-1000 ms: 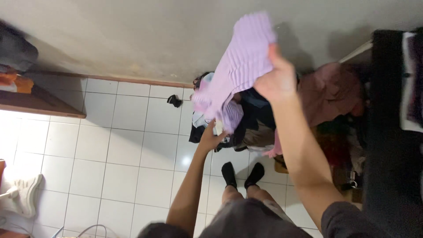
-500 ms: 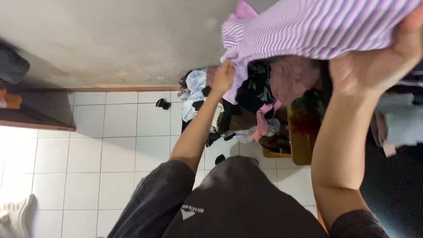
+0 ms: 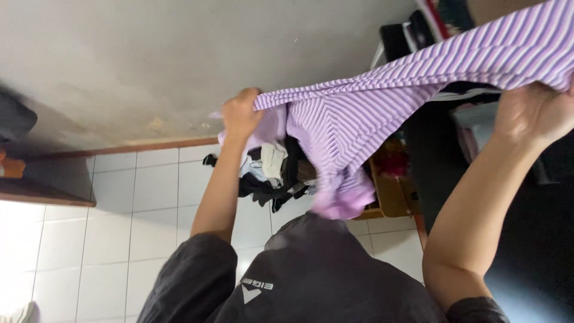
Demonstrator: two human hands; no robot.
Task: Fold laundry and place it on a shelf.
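A purple and white striped garment [image 3: 371,101] is stretched out in the air in front of me. My left hand [image 3: 240,112] grips its left edge, raised before the grey wall. My right hand [image 3: 535,113] grips its right edge at the far right. The middle of the garment hangs down over a pile of clothes [image 3: 272,173] on the floor and hides part of it.
White floor tiles [image 3: 119,215] spread out to the left, below a grey wall [image 3: 149,66] with a wooden skirting. A wooden ledge [image 3: 42,194] juts in at the left. A low wooden box [image 3: 391,194] stands by the pile. Dark furniture [image 3: 538,239] fills the right.
My left hand rose from the pile and took the garment's left edge. Both hands moved apart and stretched the garment wide. The view tilted up towards the wall.
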